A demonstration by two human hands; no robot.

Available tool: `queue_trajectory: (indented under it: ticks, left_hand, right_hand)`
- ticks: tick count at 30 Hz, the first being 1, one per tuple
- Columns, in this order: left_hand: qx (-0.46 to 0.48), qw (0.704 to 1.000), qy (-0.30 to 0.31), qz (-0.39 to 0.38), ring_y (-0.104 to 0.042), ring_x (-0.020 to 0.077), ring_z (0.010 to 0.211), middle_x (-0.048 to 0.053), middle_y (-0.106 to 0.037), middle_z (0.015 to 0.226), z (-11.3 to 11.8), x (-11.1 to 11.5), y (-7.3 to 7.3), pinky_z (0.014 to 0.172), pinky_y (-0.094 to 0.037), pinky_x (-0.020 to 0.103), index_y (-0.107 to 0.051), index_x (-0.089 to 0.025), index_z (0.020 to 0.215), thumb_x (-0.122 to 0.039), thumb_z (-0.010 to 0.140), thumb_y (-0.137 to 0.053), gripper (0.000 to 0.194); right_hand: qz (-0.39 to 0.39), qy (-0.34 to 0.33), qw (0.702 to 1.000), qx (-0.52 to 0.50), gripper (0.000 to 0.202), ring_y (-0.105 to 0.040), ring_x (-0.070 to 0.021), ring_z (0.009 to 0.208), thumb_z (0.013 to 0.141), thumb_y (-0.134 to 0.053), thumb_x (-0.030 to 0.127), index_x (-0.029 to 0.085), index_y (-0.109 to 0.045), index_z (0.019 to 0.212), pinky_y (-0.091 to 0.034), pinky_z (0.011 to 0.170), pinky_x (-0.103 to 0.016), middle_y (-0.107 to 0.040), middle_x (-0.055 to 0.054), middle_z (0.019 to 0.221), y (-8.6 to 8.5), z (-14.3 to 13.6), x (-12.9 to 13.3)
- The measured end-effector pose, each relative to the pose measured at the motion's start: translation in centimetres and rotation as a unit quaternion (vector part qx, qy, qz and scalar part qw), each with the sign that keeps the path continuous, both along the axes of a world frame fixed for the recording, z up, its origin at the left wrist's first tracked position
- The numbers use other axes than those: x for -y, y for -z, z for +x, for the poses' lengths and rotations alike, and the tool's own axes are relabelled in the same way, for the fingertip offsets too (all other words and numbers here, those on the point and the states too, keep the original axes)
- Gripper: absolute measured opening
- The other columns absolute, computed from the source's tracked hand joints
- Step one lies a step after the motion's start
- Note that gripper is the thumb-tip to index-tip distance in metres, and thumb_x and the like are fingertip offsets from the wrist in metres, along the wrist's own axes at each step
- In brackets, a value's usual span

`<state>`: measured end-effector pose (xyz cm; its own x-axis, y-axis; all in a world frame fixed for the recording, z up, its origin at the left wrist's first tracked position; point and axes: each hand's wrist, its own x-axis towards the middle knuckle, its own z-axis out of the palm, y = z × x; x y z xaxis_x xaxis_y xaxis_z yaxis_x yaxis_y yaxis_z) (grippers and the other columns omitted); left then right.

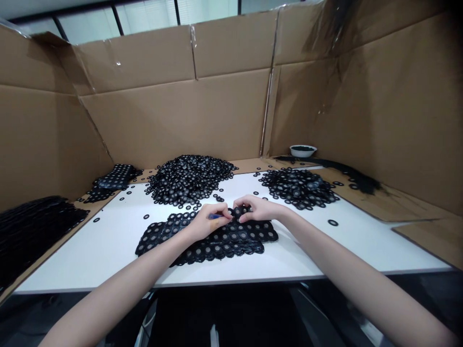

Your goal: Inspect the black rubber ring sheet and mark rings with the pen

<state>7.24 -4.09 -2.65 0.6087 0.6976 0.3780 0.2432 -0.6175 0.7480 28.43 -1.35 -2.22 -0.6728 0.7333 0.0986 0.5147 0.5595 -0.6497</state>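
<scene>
A black mat of joined rings with pale centres lies in overlapping layers on the white board, near its front edge. My left hand is closed in a pinch at the mat's upper edge, with a small blue object showing between its fingers; its kind is unclear. Close beside it, my right hand is closed on the far edge of the same mat, fingers curled over the rings. The fingertips of both hands nearly meet, and they partly hide the rings between them.
Loose black rings form a large heap at the back and a smaller heap at the right. Stacked ring mats stand at the left. A white bowl and a black strand bundle lie back right. Cardboard walls enclose the board.
</scene>
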Motion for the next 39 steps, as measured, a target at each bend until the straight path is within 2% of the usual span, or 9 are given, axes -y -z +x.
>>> queue_trajectory:
  ticks: [7,16,21,27,34,39]
  left_hand:
    - [-0.042,0.998,0.014,0.032,-0.053,0.0125,0.07,0.0,-0.06,0.074,0.2,0.2,0.0,0.069,-0.039,0.022,-0.059,-0.014,0.072,-0.019,0.079,-0.051,0.012]
    - [-0.051,0.998,0.016,0.039,-0.053,0.0129,0.072,0.001,-0.061,0.075,0.4,-0.1,0.4,0.07,-0.039,0.022,-0.06,-0.015,0.073,-0.019,0.08,-0.049,0.013]
    - [-0.031,0.999,0.004,0.02,-0.053,0.0131,0.072,0.001,-0.061,0.076,0.5,-0.1,0.2,0.07,-0.041,0.023,-0.06,-0.015,0.075,-0.022,0.079,-0.052,0.011]
    - [0.028,0.999,-0.01,-0.032,-0.052,0.0128,0.071,0.0,-0.059,0.075,0.3,0.0,0.0,0.069,-0.04,0.024,-0.06,-0.015,0.078,-0.026,0.077,-0.057,0.012]
    - [0.048,0.997,-0.017,-0.052,-0.052,0.0126,0.069,0.001,-0.061,0.076,0.2,0.1,0.0,0.066,-0.04,0.024,-0.06,-0.015,0.078,-0.028,0.076,-0.059,0.014]
    - [0.048,0.998,-0.018,-0.047,-0.052,0.012,0.068,0.0,-0.06,0.073,0.2,0.2,-0.1,0.066,-0.039,0.023,-0.061,-0.015,0.077,-0.027,0.075,-0.06,0.012]
  right_hand:
    - [-0.008,-0.009,1.0,-0.013,0.017,-0.051,-0.0185,0.078,0.064,-0.063,0.024,0.016,-0.056,0.077,-0.038,0.073,-0.029,-0.056,-0.001,0.078,-0.1,-0.3,-0.1]
    - [-0.044,-0.022,0.998,-0.038,0.016,-0.05,-0.0167,0.075,0.061,-0.062,0.019,0.014,-0.057,0.076,-0.038,0.071,-0.028,-0.056,0.0,0.076,-0.1,-0.6,-0.2]
    - [-0.038,-0.038,0.998,-0.028,0.019,-0.049,-0.0166,0.077,0.065,-0.062,0.025,0.015,-0.054,0.078,-0.038,0.072,-0.028,-0.054,0.0,0.079,-0.1,-0.2,-0.4]
    - [-0.017,-0.061,0.998,-0.011,0.026,-0.049,-0.017,0.081,0.073,-0.06,0.039,0.016,-0.053,0.085,-0.037,0.073,-0.027,-0.053,-0.001,0.085,-0.9,0.0,0.1]
    - [-0.035,-0.038,0.999,0.015,0.05,-0.048,-0.0218,0.096,0.055,-0.074,0.045,0.021,-0.055,0.095,-0.036,0.082,-0.028,-0.055,0.0,0.1,-1.2,-0.2,0.7]
    - [-0.036,-0.048,0.998,0.004,0.051,-0.048,-0.0225,0.101,0.055,-0.074,0.043,0.022,-0.055,0.097,-0.035,0.088,-0.029,-0.055,0.0,0.106,-1.2,-0.2,0.7]
